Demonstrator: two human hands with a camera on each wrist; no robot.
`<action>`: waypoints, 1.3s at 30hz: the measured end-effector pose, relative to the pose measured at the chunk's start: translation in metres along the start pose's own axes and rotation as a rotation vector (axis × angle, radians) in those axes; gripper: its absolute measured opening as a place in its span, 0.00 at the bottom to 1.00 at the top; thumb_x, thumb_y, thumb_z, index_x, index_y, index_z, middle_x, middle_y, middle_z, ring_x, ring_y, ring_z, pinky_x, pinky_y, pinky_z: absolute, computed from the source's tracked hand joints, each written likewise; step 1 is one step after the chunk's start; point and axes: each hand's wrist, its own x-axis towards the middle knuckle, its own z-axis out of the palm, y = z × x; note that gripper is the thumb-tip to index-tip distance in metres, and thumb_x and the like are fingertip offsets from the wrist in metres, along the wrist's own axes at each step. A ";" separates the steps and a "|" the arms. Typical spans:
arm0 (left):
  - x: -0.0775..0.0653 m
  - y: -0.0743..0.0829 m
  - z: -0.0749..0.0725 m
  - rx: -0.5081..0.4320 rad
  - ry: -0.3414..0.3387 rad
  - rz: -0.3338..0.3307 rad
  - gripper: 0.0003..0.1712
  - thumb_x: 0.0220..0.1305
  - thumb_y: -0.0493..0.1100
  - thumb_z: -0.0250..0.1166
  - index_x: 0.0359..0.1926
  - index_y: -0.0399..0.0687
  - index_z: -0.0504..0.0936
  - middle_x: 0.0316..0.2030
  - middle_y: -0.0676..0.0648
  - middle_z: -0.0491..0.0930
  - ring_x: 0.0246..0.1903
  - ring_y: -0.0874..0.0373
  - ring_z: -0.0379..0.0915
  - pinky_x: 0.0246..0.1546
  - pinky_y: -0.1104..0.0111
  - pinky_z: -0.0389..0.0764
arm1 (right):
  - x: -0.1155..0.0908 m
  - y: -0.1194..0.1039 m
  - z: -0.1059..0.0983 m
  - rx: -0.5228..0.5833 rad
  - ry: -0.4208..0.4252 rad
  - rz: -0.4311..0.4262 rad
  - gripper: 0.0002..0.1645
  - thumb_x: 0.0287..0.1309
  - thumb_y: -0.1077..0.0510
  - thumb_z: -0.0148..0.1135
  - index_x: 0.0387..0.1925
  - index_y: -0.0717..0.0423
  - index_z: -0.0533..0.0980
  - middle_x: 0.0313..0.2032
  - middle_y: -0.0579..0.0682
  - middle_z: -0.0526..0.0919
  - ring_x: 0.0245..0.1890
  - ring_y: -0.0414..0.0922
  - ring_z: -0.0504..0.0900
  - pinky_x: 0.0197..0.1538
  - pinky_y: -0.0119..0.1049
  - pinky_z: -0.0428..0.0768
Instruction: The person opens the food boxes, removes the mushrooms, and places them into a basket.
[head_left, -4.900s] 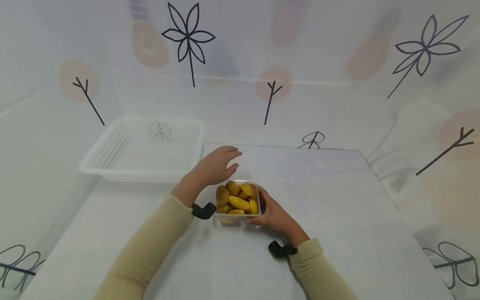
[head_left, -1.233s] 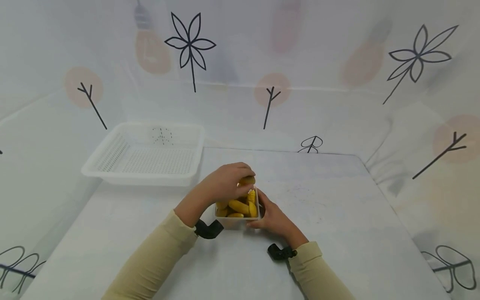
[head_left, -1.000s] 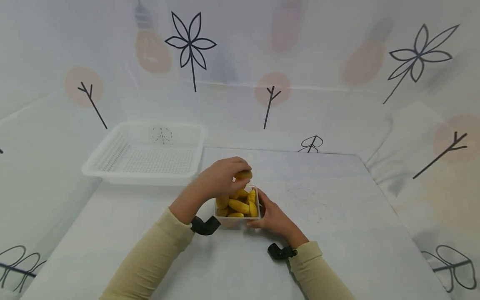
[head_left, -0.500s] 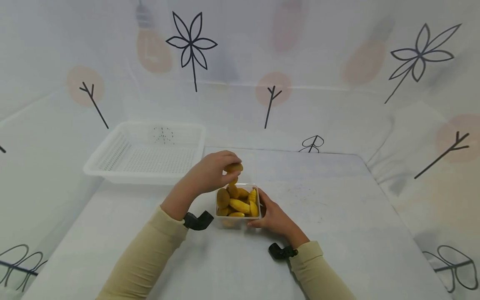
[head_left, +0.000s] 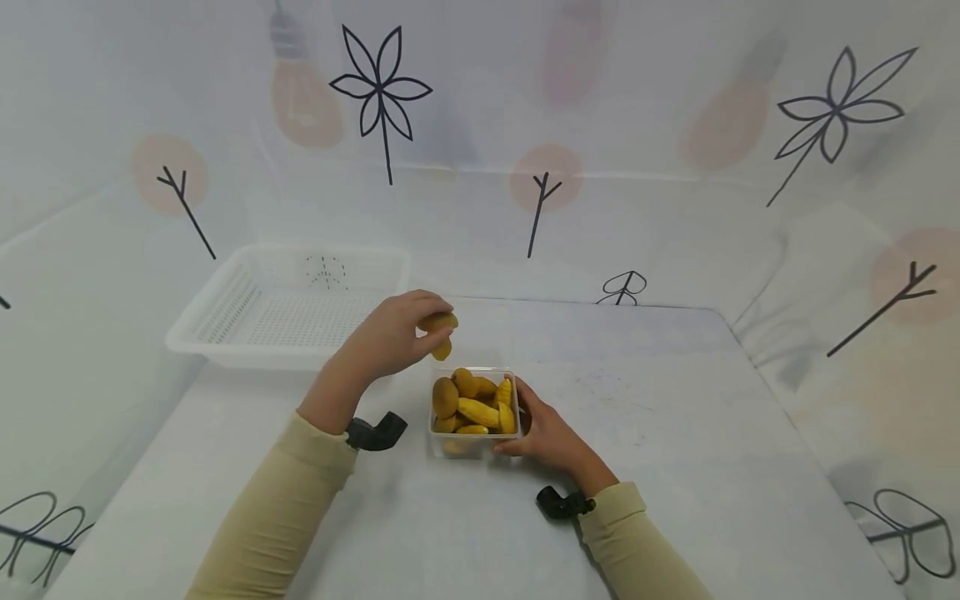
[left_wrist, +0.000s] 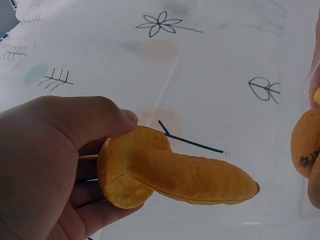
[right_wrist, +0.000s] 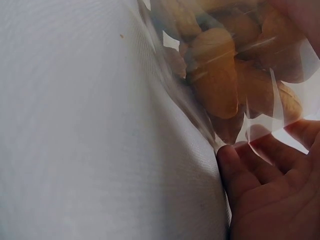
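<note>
My left hand [head_left: 386, 335], raised left of and beyond the clear plastic box [head_left: 467, 447], pinches a yellow-orange toy shaped like a mushroom [left_wrist: 195, 175]. Its rounded, creased end is between thumb and fingers; the long, stem-like part with a dark tip sticks out. My right hand [head_left: 551, 429] grips the right side of the box, thumb along the near wall, fingers partly hidden behind it. Inside lie several yellow and brownish toy pieces: a rounded brownish one [head_left: 445, 397], a long yellow one [head_left: 478, 412] and a toy corn cob [head_left: 504, 391].
A white perforated plastic basket [head_left: 300, 358] stands at the back left of the white-covered table [head_left: 675, 467], with no pieces showing in it. Behind rises a white cloth backdrop [head_left: 465, 242] printed with flowers and twigs. Each wrist carries a black camera mount [head_left: 378, 432].
The left hand has taken the mushroom-shaped toy out of the box, uncovering the corn cob, and has moved up and left toward the basket with it. The right hand keeps its grip.
</note>
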 end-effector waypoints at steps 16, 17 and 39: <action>-0.007 -0.032 -0.015 0.001 0.044 -0.112 0.19 0.67 0.47 0.62 0.54 0.43 0.80 0.52 0.45 0.81 0.49 0.50 0.77 0.53 0.57 0.79 | 0.001 0.001 -0.001 -0.009 -0.001 0.001 0.74 0.36 0.41 0.80 0.77 0.41 0.41 0.75 0.48 0.54 0.74 0.51 0.57 0.74 0.53 0.58; -0.008 -0.034 -0.015 0.002 0.049 -0.117 0.19 0.67 0.47 0.62 0.54 0.42 0.80 0.52 0.45 0.81 0.49 0.50 0.77 0.53 0.56 0.79 | 0.001 0.001 0.000 -0.007 -0.001 0.000 0.74 0.36 0.41 0.80 0.77 0.41 0.41 0.75 0.48 0.54 0.74 0.51 0.57 0.74 0.53 0.58; -0.013 -0.076 -0.020 -0.038 0.099 -0.305 0.24 0.70 0.51 0.57 0.59 0.41 0.77 0.58 0.41 0.78 0.57 0.44 0.73 0.60 0.50 0.74 | 0.000 0.004 0.000 0.008 -0.016 -0.008 0.73 0.39 0.41 0.79 0.77 0.39 0.39 0.76 0.47 0.52 0.74 0.51 0.56 0.74 0.53 0.56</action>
